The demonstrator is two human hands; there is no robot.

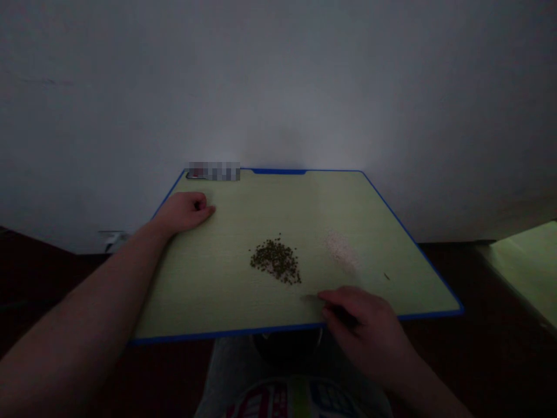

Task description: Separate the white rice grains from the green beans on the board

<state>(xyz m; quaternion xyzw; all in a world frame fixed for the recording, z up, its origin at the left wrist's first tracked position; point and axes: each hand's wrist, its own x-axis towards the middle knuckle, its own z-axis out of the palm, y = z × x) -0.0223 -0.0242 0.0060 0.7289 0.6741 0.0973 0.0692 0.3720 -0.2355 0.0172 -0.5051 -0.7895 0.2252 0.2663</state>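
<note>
My left hand (185, 212) lies on the left side of the small table (278, 203), its fingers curled into a loose fist with nothing visible in them. Near the front edge, my right hand (363, 325) pinches a thin, pale, pointed piece (310, 297); what kind of thing it is cannot be made out in the dim light. Just beyond its tip is a pile of small, dark greenish-brown beans or seeds (276, 260), with some pale grains among them. Right of that pile spreads a patch of whitish grains (340, 249) resembling rice.
A short dark sliver (387, 276) lies at the table's right. At the back left corner is a phone-like object (195, 174), partly blurred out. A dark round container (287, 345) sits below the front edge, above my lap. The wall (278, 87) stands behind the table.
</note>
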